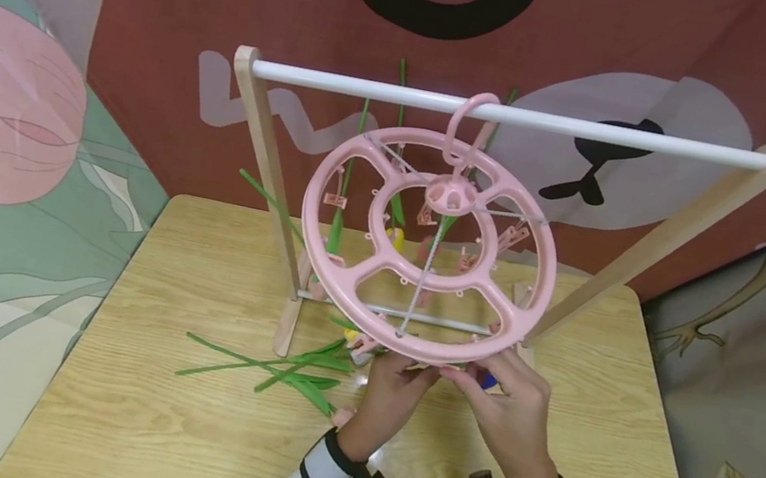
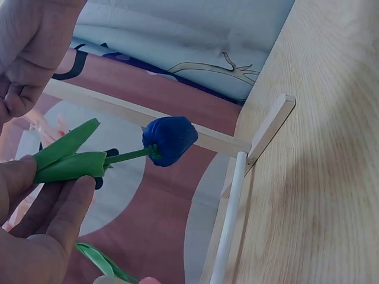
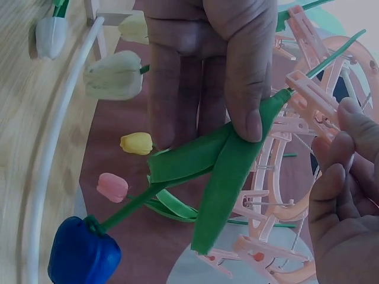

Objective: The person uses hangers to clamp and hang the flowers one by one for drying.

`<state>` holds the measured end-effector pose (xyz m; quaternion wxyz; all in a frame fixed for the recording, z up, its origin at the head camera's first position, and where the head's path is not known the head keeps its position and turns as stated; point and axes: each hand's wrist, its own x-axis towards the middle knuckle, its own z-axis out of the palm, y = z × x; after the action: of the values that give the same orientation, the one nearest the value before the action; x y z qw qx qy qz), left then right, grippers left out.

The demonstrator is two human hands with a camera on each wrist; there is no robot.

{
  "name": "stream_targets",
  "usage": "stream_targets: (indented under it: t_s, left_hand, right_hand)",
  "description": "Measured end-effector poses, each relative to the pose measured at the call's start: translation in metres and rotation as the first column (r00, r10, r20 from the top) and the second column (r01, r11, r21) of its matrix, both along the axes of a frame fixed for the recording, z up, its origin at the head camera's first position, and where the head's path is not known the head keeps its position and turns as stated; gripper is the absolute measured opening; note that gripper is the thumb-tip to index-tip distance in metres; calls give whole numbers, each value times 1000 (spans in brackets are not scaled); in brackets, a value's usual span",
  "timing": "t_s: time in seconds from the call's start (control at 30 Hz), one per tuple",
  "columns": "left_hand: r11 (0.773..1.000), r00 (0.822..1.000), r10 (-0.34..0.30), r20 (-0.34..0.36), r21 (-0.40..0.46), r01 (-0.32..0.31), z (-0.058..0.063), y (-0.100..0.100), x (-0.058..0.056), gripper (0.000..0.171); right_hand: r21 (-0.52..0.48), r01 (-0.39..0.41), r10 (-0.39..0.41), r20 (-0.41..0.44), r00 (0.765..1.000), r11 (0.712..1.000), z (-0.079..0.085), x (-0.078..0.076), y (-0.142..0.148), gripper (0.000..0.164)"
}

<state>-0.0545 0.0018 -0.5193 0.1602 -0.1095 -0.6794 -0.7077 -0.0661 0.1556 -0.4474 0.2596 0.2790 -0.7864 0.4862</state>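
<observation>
My left hand [image 1: 394, 397] pinches a blue tulip [image 2: 170, 141] by its green leaves [image 3: 222, 168], thumb on one side and fingers on the other. The bloom points down and away from the hand. My right hand [image 3: 349, 183] pinches the handle end of a pink clip [image 3: 311, 97], and the tulip's stem lies at the clip's other end. Both hands are under the front rim of a round pink hanger [image 1: 369, 323], which partly hides the fingertips in the head view. This hanger hooks over the white bar [image 1: 348, 86] of a wooden stand.
Yellow [image 3: 136, 143], pink [image 3: 112, 187] and white tulips [image 3: 115, 76] hang below the hanger. More tulips with green stems [image 1: 284, 375] lie on the wooden table [image 1: 120, 398], left of my hands. The stand's wooden legs [image 1: 663, 244] rise on both sides, with a printed curtain behind.
</observation>
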Motion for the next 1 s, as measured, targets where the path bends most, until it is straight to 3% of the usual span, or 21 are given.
stream_targets:
  t_s: [0.27,0.4,0.5,0.57,0.63,0.8,1.0]
  left_hand:
    - [1000,1000,16,-25,-13,-16,-4,-1,-4,25]
    - [999,999,19,-33,-29,-20,-5,-2,-4,24]
    - [999,1000,10,-11,-53,-10,-4,-4,-3,27]
    - [997,1000,-1,8,-79,2,-4,-8,-1,30]
    - [994,999,-23,30,-102,26,-5,-12,0,32]
    - [978,986,-112,126,-161,132,-3,-29,7,32]
    - [925,928,-231,291,-230,302,5,-58,13,25]
  right_hand:
    - [41,-2,1,39,999,999,2,1,0,32]
    - [82,14,-20,65,998,996,1,1,-1,40]
    - [75,17,-21,56,998,997,-1,1,-1,45]
    - [48,3,-5,53,999,999,-3,1,-1,39]
    - [19,-14,13,73,997,1000,-6,1,-1,36]
    - [-87,-112,127,192,973,990,-13,5,3,51]
    - [-299,-256,327,220,919,919,-23,9,9,47]
